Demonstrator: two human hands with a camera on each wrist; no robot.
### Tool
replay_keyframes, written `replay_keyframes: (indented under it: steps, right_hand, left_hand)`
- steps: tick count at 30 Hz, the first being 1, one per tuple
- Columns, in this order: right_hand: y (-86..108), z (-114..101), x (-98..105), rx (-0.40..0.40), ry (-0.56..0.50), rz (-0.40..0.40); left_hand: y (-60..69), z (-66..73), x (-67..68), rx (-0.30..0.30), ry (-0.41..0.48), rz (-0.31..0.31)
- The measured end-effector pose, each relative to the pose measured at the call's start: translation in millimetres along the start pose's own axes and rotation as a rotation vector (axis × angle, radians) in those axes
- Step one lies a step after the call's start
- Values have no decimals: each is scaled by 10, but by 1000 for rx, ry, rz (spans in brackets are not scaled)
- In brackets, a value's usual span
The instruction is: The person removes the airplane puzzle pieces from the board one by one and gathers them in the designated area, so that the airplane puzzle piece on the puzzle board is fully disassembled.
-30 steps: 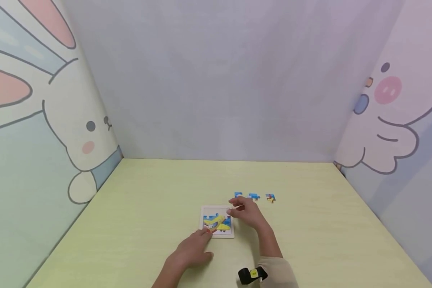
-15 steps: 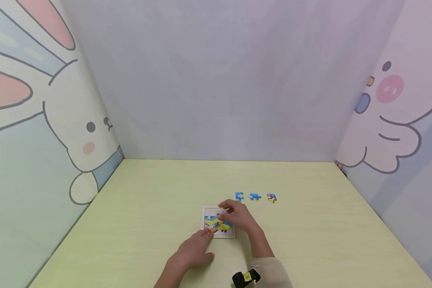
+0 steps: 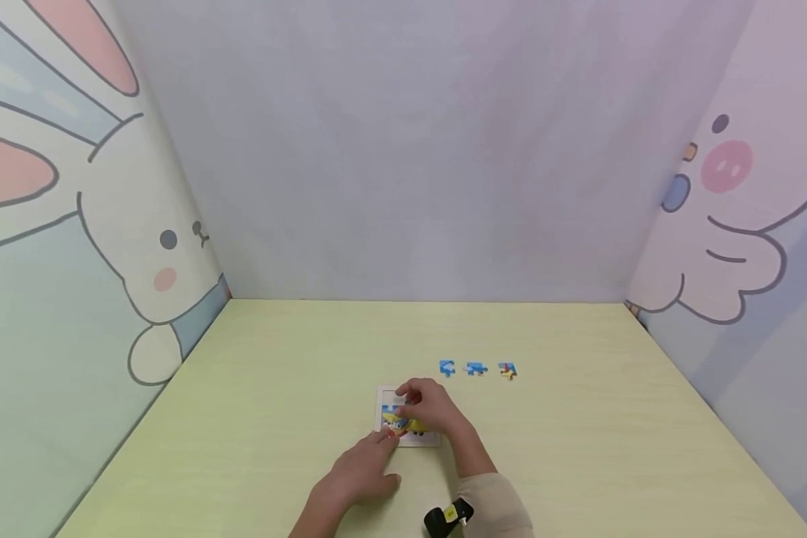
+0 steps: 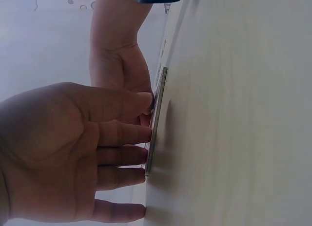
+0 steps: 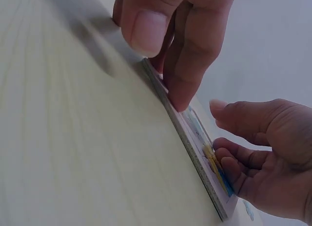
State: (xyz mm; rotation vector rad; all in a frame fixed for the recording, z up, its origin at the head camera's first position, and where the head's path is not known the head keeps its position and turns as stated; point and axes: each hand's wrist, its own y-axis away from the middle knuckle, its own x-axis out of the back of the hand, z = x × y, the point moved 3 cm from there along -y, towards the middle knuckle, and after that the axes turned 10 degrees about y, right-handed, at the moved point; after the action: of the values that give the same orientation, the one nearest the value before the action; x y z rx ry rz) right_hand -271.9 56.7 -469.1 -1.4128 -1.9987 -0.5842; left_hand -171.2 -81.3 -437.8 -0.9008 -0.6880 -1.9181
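Note:
A small jigsaw puzzle (image 3: 387, 412) with a yellow aeroplane on blue sits in a pale square frame (image 3: 379, 420). My left hand (image 3: 359, 471) rests its extended fingertips on the frame's near left edge, as the left wrist view also shows. Over the puzzle's upper middle and right bends my right hand (image 3: 437, 411), covering much of the picture. In the right wrist view, the right hand's curled fingers (image 5: 231, 170) touch or nearly touch the picture, with the thumb apart; I see nothing held between them.
Behind the frame lie three loose puzzle pieces: a blue one (image 3: 447, 368), another blue one (image 3: 475, 368) and a multicoloured one (image 3: 507, 370). The pale table (image 3: 276, 373) meets a plain back wall (image 3: 403, 187) and side walls with cartoon animals.
My right hand has shifted left from the frame's right edge to over its middle, uncovering the nearest loose blue piece. My left hand stays on the frame.

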Motion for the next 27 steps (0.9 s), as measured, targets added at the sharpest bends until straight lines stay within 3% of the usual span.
replay_keyframes:
  steps: [9, 27]
  right_hand:
    - [-77, -89, -82, 3, 144, -20]
    - [-74, -115, -81, -55, 135, -51]
  left_hand:
    - [17, -2, 22, -14, 7, 11]
    - [22, -5, -3, -4, 42, 3]
